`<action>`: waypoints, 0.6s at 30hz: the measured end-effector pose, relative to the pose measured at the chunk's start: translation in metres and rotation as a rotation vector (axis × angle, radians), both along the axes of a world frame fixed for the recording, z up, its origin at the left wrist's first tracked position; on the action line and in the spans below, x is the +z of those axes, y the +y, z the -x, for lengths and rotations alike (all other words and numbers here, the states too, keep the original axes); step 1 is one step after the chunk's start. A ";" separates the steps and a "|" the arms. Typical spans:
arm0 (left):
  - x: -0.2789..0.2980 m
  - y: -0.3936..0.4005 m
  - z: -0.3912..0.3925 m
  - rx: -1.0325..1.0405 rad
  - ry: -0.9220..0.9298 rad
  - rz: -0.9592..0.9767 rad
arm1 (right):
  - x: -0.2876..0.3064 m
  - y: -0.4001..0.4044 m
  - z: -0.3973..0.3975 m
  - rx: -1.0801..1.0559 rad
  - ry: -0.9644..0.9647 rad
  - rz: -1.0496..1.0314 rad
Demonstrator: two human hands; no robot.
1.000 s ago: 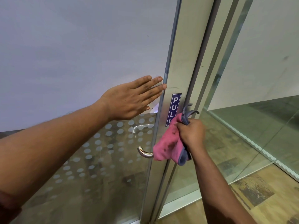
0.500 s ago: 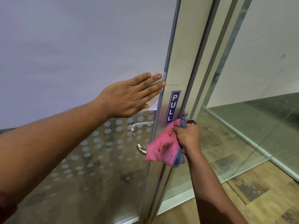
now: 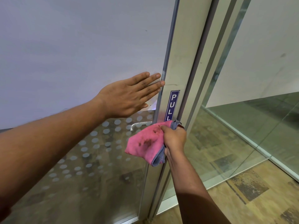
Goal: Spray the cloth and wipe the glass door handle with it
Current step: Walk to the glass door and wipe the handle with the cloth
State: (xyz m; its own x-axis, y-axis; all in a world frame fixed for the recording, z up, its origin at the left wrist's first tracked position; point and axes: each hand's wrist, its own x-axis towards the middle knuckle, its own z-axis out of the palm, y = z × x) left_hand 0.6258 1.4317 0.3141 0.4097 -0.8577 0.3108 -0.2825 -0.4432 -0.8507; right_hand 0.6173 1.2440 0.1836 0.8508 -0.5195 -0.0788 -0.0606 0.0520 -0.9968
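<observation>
Since a second ago the cloth (image 3: 146, 142) has slid down the handle: the curved metal end that poked out on its left is now covered, and more of the PULL sticker (image 3: 172, 105) shows above it. I can't see the near handle at all now, it's buried under the pink cloth, low on the door's metal edge strip (image 3: 176, 62) just below the sticker. The right hand (image 3: 175, 139) is curled tight round cloth and handle together, thumb on top. The left hand (image 3: 129, 98) lies flat with fingers straight and together, pressed on the frosted glass (image 3: 72, 46) beside the strip, steadying the door.

What could go wrong, I reckon: the loose flap hanging left isn't gripped, so a hard stroke could let the cloth bunch or slip off and leave metal unwiped. Leaning on the handle could also swing the door if that left hand eases.

Going by the twin handle (image 3: 140, 125) seen through the dotted glass, the lever runs roughly level, its long axis pointing left, away from the door edge.
</observation>
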 end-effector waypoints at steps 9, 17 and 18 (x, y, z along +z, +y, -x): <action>0.000 -0.001 -0.001 -0.019 -0.006 0.012 | 0.030 0.001 -0.003 0.053 -0.202 -0.224; 0.001 -0.001 0.000 -0.024 -0.012 0.008 | 0.017 -0.025 0.009 0.028 -0.061 -0.312; 0.001 -0.001 0.000 -0.027 -0.011 0.009 | 0.015 -0.027 0.009 0.021 -0.030 -0.315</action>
